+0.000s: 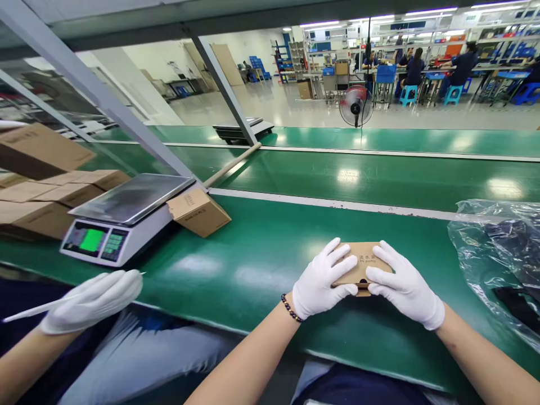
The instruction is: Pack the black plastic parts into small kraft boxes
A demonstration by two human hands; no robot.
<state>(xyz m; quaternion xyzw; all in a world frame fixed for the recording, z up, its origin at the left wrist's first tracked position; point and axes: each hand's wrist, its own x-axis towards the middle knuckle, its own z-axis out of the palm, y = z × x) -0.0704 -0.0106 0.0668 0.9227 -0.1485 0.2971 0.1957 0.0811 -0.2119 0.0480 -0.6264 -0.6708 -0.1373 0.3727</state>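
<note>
A small brown cardboard box (pixel 363 260) with printed text lies on the green conveyor belt (pixel 261 264) right in front of me. My left hand (pixel 321 282), in a white glove with a bead bracelet at the wrist, grips the box's left end. My right hand (pixel 405 288), also gloved in white, presses on its right end, fingers curled over the top. Both thumbs meet at the box's near edge.
A co-worker's gloved hand (pixel 93 299) at lower left holds a thin white stick. A digital scale (pixel 126 216) stands at left, with a cardboard box (pixel 199 211) leaning against it and several stacked cartons (pixel 46 194) behind. A clear plastic bag (pixel 502 253) of dark parts lies at right. Beyond the belt stands a fan (pixel 356 106).
</note>
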